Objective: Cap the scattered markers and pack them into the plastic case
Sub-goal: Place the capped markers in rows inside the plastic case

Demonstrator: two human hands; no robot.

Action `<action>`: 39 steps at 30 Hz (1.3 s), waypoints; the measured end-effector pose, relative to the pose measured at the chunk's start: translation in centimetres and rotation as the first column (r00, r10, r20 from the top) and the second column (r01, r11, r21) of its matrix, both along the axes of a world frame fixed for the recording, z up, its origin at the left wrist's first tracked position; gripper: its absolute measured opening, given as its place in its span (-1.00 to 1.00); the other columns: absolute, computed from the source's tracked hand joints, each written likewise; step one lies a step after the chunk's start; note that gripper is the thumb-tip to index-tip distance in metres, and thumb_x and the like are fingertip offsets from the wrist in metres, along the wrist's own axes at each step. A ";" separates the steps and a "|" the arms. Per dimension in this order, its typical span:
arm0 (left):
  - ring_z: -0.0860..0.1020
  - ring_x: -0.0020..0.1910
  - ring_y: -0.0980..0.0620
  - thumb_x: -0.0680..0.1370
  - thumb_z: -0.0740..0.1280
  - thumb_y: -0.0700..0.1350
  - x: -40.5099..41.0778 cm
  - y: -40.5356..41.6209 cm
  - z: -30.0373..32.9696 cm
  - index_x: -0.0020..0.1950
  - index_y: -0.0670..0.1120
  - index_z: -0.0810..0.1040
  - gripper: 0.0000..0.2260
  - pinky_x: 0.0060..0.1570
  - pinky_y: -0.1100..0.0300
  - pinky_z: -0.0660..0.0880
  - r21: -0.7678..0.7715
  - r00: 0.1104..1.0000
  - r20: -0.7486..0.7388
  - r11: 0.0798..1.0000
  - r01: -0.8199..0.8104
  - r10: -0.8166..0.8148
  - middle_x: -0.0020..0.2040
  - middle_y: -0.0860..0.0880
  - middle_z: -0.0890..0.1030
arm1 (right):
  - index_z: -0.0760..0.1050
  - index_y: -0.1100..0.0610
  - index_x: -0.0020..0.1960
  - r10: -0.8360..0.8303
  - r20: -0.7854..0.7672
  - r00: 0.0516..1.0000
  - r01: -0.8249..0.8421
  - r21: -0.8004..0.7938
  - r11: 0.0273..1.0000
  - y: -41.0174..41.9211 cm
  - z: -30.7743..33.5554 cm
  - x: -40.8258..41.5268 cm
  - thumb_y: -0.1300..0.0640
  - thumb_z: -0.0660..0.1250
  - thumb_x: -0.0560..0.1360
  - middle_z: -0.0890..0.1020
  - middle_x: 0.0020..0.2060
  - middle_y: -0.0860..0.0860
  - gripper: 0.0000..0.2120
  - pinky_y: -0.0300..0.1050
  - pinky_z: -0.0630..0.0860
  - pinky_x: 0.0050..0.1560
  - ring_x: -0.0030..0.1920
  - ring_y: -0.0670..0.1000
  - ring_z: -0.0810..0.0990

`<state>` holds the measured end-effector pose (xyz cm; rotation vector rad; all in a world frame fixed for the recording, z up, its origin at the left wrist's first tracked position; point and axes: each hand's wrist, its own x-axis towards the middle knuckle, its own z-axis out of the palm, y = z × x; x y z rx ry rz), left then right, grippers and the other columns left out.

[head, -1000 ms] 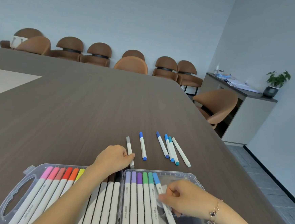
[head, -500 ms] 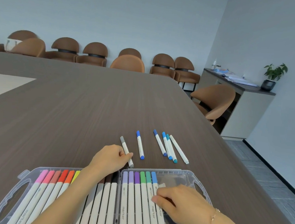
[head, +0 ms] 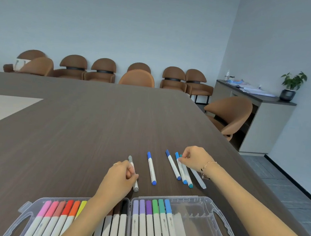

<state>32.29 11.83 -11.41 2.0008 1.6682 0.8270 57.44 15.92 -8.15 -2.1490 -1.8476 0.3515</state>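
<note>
- Our left hand (head: 121,174) had its fingers curled round the gray marker (head: 133,174), lower middle of frame, on the table (head: 75,130).
- Our right hand (head: 194,158) pinched the top of the light-blue marker (head: 181,168), right of center.
- The plastic case (head: 208,211) sat open along the bottom edge, mostly filled.

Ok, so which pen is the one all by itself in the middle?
Start at the clear plastic case on the dark wooden table. Just beyond it, between both hands, lies a white marker with bright blue caps. Nothing touches it, unlike the grey marker and the bunched blue markers.
</note>
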 end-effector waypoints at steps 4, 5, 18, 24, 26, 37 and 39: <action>0.48 -0.08 0.17 0.54 0.31 -0.01 1.5 -0.2 0.8 -0.05 0.09 0.46 -0.95 -0.13 0.38 0.41 0.079 0.996 -0.028 0.993 0.087 -0.085 -0.13 0.12 0.47 | 0.44 0.09 -0.20 -0.026 0.125 0.992 0.038 -0.096 0.995 0.4 -0.7 -0.8 -0.07 0.25 0.54 0.44 -0.41 -0.01 -0.74 -0.27 0.36 -0.37 -0.41 -0.07 0.43; 0.51 -0.07 0.17 0.55 0.30 -0.01 2.2 -0.1 1.1 -0.05 0.07 0.49 -0.98 -0.08 0.34 0.45 0.054 0.991 -0.037 0.990 0.131 -0.129 -0.13 0.10 0.51 | 0.40 0.08 -0.26 -0.023 0.167 0.986 0.042 -0.111 0.993 0.4 -0.8 -0.9 -0.09 0.24 0.53 0.42 -0.43 -0.02 -0.71 -0.27 0.32 -0.41 -0.44 -0.08 0.41; 0.52 -0.15 0.11 0.57 0.28 -0.06 4.7 0.8 1.9 0.13 -0.06 0.49 -0.84 -0.22 0.38 0.42 -0.010 0.988 -0.121 0.995 0.095 -0.096 0.04 -0.02 0.46 | 0.40 0.13 -0.38 0.080 -0.182 0.980 -0.113 -0.176 0.978 -6.8 5.0 -1.9 -0.05 0.24 0.53 0.29 -0.48 0.02 -0.62 -0.29 0.26 -0.39 -0.46 -0.10 0.29; 0.49 -0.24 0.04 0.56 0.28 0.07 6.7 2.6 2.0 0.00 -0.17 0.50 -0.71 -0.24 0.25 0.36 -0.153 0.956 -0.293 0.987 -0.045 -0.002 -0.25 -0.04 0.48 | 0.41 0.09 -0.34 0.184 -0.272 0.944 -0.263 -0.291 0.920 -14.9 3.3 -4.0 -0.03 0.27 0.50 0.37 -0.40 0.05 -0.70 -0.33 0.39 -0.32 -0.42 -0.12 0.35; 0.52 -0.21 0.02 0.56 0.27 0.05 7.4 2.9 2.1 -0.03 -0.19 0.51 -0.71 -0.20 0.24 0.37 -0.187 0.937 -0.348 0.981 -0.045 -0.024 -0.24 -0.04 0.48 | 0.37 0.07 -0.39 0.177 -0.273 0.946 -0.258 -0.297 0.919 -15.5 2.0 -4.3 -0.02 0.28 0.49 0.34 -0.47 -0.01 -0.68 -0.27 0.40 -0.29 -0.44 -0.12 0.33; 0.48 -0.41 0.13 0.56 0.30 -0.03 5.6 0.2 5.8 -0.19 -0.15 0.56 -0.77 -0.39 0.37 0.46 -0.487 0.980 0.139 0.852 0.194 -0.144 -0.34 -0.02 0.54 | 0.39 0.03 -0.27 0.254 -0.085 0.963 -0.266 -0.182 0.947 -16.7 -0.6 -4.6 -0.18 0.17 0.55 0.66 -0.17 -0.09 -0.65 -0.21 0.55 -0.18 -0.16 -0.10 0.63; 0.53 -0.40 0.15 0.54 0.35 -0.02 4.8 -1.5 6.6 -0.11 -0.16 0.60 -0.80 -0.35 0.37 0.51 -0.564 0.942 0.294 0.767 0.306 -0.160 -0.32 -0.02 0.58 | 0.36 0.00 -0.29 0.333 0.022 0.943 -0.330 -0.092 0.939 -17.4 -0.8 -4.3 -0.19 0.10 0.58 0.56 -0.33 -0.12 -0.64 -0.31 0.41 -0.33 -0.32 -0.14 0.51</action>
